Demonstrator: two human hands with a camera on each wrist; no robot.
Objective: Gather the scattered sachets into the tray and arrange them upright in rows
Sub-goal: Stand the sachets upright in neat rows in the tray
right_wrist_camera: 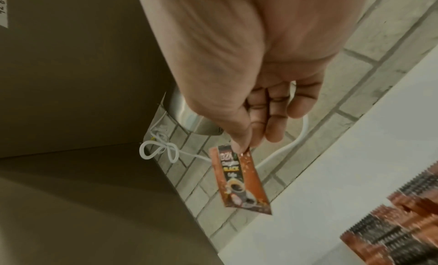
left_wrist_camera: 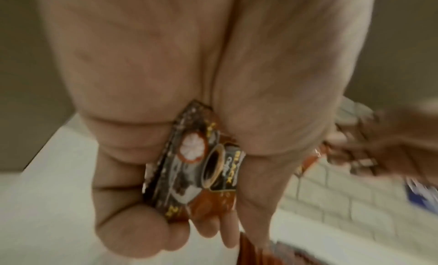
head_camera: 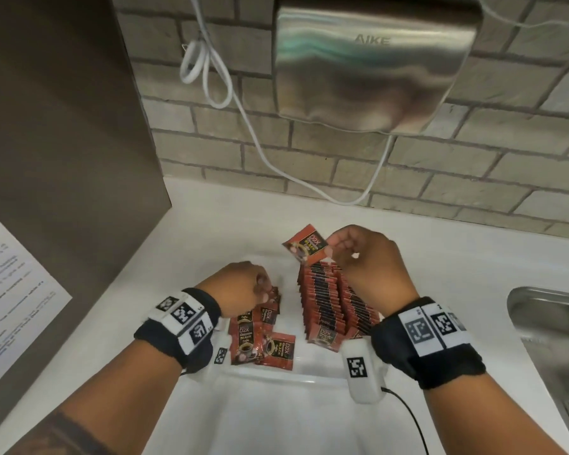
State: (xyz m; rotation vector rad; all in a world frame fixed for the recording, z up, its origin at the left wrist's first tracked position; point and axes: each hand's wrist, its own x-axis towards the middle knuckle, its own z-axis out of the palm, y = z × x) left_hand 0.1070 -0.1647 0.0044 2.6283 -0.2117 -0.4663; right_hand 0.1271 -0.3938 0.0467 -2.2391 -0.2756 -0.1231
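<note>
My right hand [head_camera: 334, 246] pinches one red-brown coffee sachet [head_camera: 304, 246] by its corner, lifted above the far end of the rows; the same sachet [right_wrist_camera: 239, 177] hangs from thumb and forefinger in the right wrist view. Two rows of upright sachets [head_camera: 332, 300] stand in the white tray [head_camera: 296, 377]. My left hand [head_camera: 243, 287] curls round a small bunch of sachets [left_wrist_camera: 199, 168] over the tray's left part. Several loose sachets [head_camera: 260, 343] lie flat below it in the tray.
A steel sink [head_camera: 552, 326] sits at the right of the white counter [head_camera: 211, 231]. A hand dryer [head_camera: 372, 60] and its white cable [head_camera: 230, 103] hang on the brick wall. A brown cabinet side [head_camera: 60, 142] with a paper notice [head_camera: 10, 290] stands left.
</note>
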